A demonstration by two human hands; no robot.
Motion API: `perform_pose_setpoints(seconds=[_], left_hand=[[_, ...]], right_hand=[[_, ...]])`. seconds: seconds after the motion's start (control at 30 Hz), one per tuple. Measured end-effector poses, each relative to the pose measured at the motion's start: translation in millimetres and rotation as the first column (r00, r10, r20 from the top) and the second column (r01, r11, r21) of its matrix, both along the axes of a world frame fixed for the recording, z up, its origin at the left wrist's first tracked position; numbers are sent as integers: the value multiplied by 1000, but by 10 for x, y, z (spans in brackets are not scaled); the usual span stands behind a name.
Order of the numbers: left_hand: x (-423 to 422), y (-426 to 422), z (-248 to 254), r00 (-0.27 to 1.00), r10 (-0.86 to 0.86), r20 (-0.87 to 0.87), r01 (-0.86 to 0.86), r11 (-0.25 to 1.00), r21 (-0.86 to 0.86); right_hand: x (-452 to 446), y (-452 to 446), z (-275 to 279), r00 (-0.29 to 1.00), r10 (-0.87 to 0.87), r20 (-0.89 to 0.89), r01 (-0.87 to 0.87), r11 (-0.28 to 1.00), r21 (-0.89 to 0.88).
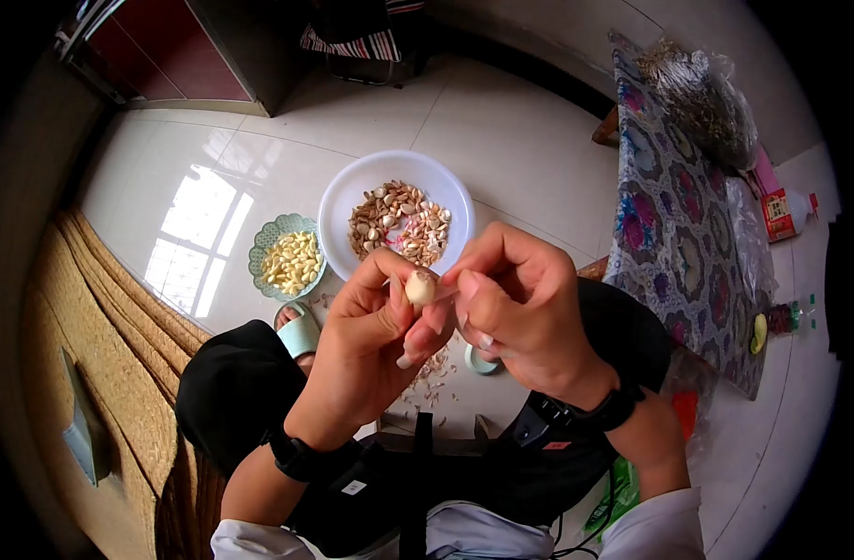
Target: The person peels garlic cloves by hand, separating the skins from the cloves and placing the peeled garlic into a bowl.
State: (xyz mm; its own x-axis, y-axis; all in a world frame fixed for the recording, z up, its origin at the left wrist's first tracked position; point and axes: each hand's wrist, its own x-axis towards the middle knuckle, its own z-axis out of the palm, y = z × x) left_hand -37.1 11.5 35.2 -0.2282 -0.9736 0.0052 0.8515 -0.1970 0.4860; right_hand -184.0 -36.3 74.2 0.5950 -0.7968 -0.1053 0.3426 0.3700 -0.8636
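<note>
My left hand (376, 322) is closed around a pale garlic clove (420, 287), held between thumb and fingers. Close beside it on the right, my right hand (520, 303) pinches a thin bit of skin (446, 291) at the clove's edge. Beyond my hands on the floor stands a white basin (338, 177) with many unpeeled cloves and brown skins inside. Left of the basin, a green scalloped bowl (259, 245) holds pale peeled cloves (293, 262).
A table with a flowered cloth (665, 196) stands at the right, bearing a plastic-wrapped bundle (698, 93). Woven mats (110, 373) lie at the left. Loose skins (432, 378) are scattered on the floor between the slippers (299, 333). A dark red cabinet (166, 51) is at the upper left.
</note>
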Motion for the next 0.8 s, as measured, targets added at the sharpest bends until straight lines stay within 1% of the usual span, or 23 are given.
perform_pose_setpoints(seconds=[0.07, 0.17, 0.2, 0.37, 0.4, 0.47, 0.5, 0.57, 0.6, 0.7, 0.73, 0.77, 0.8], left_hand=[[-19, -7, 66, 998, 41, 57, -44, 998, 53], [-57, -48, 125, 950, 164, 267, -192, 978, 82], [-50, -47, 113, 946, 195, 259, -210, 977, 35], [-137, -49, 137, 880, 310, 358, -335, 942, 7], [-142, -44, 138, 865, 329, 379, -354, 935, -4], [-123, -27, 128, 809, 344, 477, -349, 934, -80], [-113, -21, 122, 776, 352, 523, -343, 932, -118], [-105, -11, 114, 849, 340, 405, -340, 938, -74], [-102, -7, 106, 879, 333, 342, -336, 940, -50], [-48, -36, 24, 874, 432, 224, -436, 899, -35], [-26, -63, 82, 810, 501, 306, -521, 853, -17], [56, -97, 106, 808, 516, 284, -519, 852, -73], [117, -90, 141, 782, 526, 336, -516, 847, -125]], right_hand=[[9, -1, -8, 1000, 0, 20, 0, 1000, 6], [-1, -32, -20, 1000, 1, -15, -1, 1000, 22], [6, -32, -35, 1000, -18, -13, 18, 1000, 16], [42, -18, -53, 996, -85, -22, 85, 996, 28], [39, -16, -52, 997, -73, -17, 74, 997, 25], [33, -10, -50, 999, -49, -4, 49, 999, 19], [38, -3, -46, 997, -41, -63, 39, 998, -39], [53, 29, -27, 983, -36, -182, 8, 989, -151], [77, 62, -17, 969, -73, -238, 29, 983, -183], [113, 96, -162, 956, -161, -245, 41, 900, -434], [108, 99, -171, 941, -234, -246, 53, 817, -574], [84, 100, -117, 923, -224, -312, -22, 779, -626], [55, 91, -4, 902, -217, -373, -101, 734, -672]])
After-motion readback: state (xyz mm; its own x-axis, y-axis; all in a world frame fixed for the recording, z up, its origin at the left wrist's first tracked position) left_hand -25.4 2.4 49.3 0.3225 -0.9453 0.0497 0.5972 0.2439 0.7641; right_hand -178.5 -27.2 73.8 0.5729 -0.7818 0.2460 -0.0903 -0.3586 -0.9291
